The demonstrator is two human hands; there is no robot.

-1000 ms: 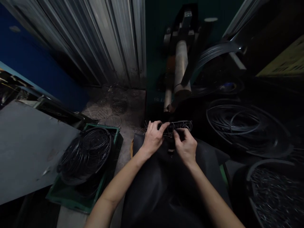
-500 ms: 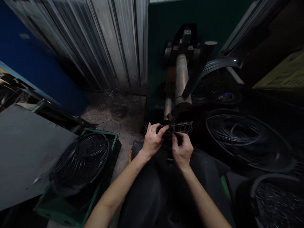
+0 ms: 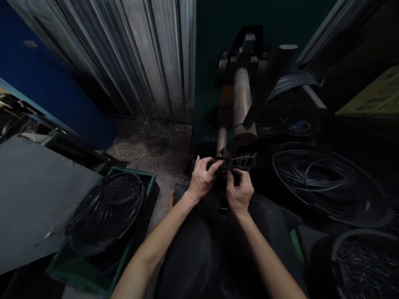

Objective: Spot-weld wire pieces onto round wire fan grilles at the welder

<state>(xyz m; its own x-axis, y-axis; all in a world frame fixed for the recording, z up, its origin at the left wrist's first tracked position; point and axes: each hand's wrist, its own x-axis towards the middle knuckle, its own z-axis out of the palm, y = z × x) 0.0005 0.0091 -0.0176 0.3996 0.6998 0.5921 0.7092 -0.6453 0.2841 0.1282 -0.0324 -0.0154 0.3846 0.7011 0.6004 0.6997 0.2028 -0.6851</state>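
Between my hands is a dark wire basket [image 3: 245, 162], a small frame of bent and crossed wires held just above my lap. My left hand [image 3: 202, 179] grips its left side, with thumb and fingers closed around the wires. My right hand [image 3: 240, 192] pinches at its near edge; whether a small piece sits in that pinch is hidden. The far side of the basket is at the lower metal rod [image 3: 222, 141] of a green machine [image 3: 212, 62]; I cannot tell if they touch. Above it the thicker metal cylinder [image 3: 243, 99] juts out toward me.
At left, a green crate [image 3: 87, 276] holds dark wire rings [image 3: 106, 207] beside a grey panel [image 3: 37, 199]. On the right are a round tray with wire hoops [image 3: 311, 174] and a bucket of small metal pieces [image 3: 368, 265]. Wire scraps lie on the floor [image 3: 174, 145].
The wire basket has tilted slightly, its right end rising a little toward the machine. Both hands keep their hold. The view has shifted a little.
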